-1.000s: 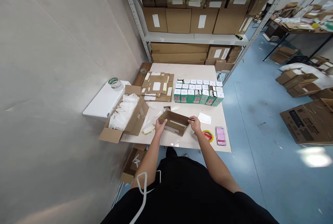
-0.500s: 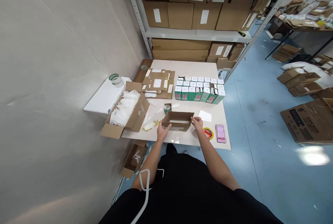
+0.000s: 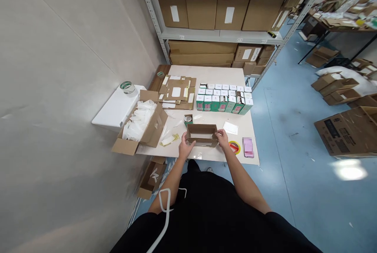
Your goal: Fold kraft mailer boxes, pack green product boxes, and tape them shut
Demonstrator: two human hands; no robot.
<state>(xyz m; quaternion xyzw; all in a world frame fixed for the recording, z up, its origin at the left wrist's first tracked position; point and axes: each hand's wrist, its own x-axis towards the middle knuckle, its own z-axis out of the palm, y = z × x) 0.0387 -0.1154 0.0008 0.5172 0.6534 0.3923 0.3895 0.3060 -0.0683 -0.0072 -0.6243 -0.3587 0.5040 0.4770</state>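
Between my hands is an open brown cardboard box (image 3: 202,142) at the table's near side, its inside facing up. My left hand (image 3: 186,146) grips its left end, thumb on the near wall. At the right end, my right hand (image 3: 221,138) pinches the wall. Just behind the box stands a small green open carton (image 3: 188,119) with a round silvery top inside. A tape roll with red and yellow (image 3: 235,147) lies right of my right hand, near a pink pad (image 3: 247,147) and a white card (image 3: 230,128).
Rows of green and white cartons (image 3: 224,98) stand at the table's back right. Flattened cardboard (image 3: 176,92) lies behind left. A carton of white bags (image 3: 159,127) sits at the left edge, by the wall. Shelving (image 3: 220,35) rises behind the table (image 3: 206,71).
The cardboard box has shifted slightly and sits more level between my hands. My right hand has closed lower on its right end. The view has tilted a little.
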